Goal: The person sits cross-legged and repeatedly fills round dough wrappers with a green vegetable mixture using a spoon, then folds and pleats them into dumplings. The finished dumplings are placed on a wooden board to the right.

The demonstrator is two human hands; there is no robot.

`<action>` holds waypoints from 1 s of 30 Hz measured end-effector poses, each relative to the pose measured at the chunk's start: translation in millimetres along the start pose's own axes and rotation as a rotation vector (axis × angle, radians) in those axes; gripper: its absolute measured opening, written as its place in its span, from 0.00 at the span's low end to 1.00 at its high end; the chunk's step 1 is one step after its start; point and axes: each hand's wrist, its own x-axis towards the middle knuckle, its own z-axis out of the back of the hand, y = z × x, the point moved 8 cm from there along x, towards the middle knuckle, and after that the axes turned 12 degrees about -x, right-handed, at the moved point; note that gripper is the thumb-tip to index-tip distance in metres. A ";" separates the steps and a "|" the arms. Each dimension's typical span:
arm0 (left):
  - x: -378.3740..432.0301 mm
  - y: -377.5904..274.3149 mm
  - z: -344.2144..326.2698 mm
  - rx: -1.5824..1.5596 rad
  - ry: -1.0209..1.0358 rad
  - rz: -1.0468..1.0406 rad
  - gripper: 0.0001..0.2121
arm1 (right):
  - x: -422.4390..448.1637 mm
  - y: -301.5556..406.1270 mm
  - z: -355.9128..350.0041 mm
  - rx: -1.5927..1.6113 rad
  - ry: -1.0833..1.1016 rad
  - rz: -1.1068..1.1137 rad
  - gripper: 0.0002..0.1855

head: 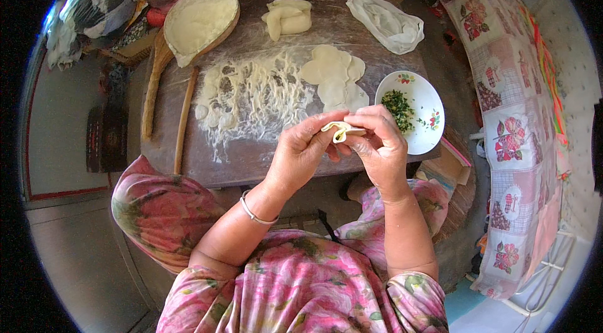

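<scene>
Between my two hands, above the front edge of the table, is a folded dumpling wrapper [343,130] of pale dough. My left hand [304,147] pinches its left end, and my right hand [380,142] grips the right end. A dark gap shows in the fold; what lies inside is mostly hidden. Just beyond my fingers lies a group of flat round wrappers [332,71], overlapping one another. Close by my right hand stands a white bowl [431,95] with painted fruit, holding chopped green filling [398,109].
Flour and small dough pieces [214,116] cover the left middle of the wooden table [245,163]. A rolling pin [186,121] lies near a gourd ladle [202,22] of flour. Farther back are a dough lump [288,17] and a white plastic bag [388,24]. A floral cloth [509,135] hangs at right.
</scene>
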 end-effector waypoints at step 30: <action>-9.7 -9.4 -21.5 0.093 0.122 -0.107 0.16 | -7.0 39.0 15.6 -0.424 -0.126 0.290 0.09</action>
